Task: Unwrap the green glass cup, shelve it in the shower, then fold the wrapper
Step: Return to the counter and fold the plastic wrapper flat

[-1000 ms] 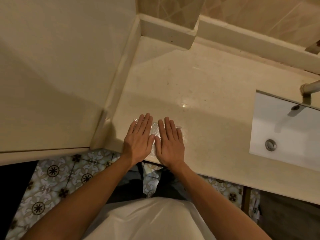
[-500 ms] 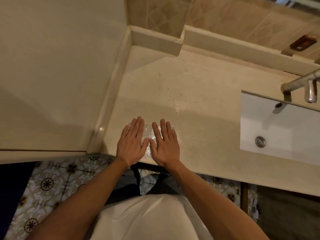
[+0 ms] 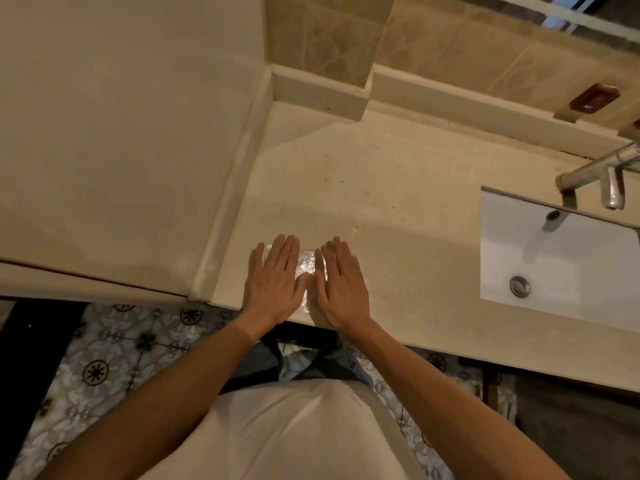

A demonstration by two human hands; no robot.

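A cream stone tabletop (image 3: 398, 188) is filling the middle of the head view, running from a raised lip along its left edge to a white sink (image 3: 568, 258) sunk into it on the right. A round metal drain (image 3: 520, 286) is sitting in the sink's floor, and a metal tap (image 3: 604, 174) is reaching out over the basin from the back wall. Behind the tabletop a low ledge is stepping around a tiled corner, and a small brown fitting (image 3: 351, 102) is showing on the tan wall tiles at the far right. Below the front edge, a patterned tile floor (image 3: 114, 358) is showing on either side of the person's pale shirt (image 3: 294, 431). Nothing is standing between the hands and the sink; that stretch of stone is lying bare. The wrapper (image 3: 306, 268) is lying flat on the tabletop near its front edge, close to the left lip and well apart from the sink. It is looking like a clear, crinkled plastic sheet catching the light in small glints, and only a narrow strip is showing between the two hands, with a sliver past the fingertips on the left. The left hand (image 3: 273, 282) is resting palm down on it with fingers straight and together, and the right hand (image 3: 341, 285) is doing the same just beside it, both spread flat and pressing the sheet down, thumbs nearly meeting over the strip.
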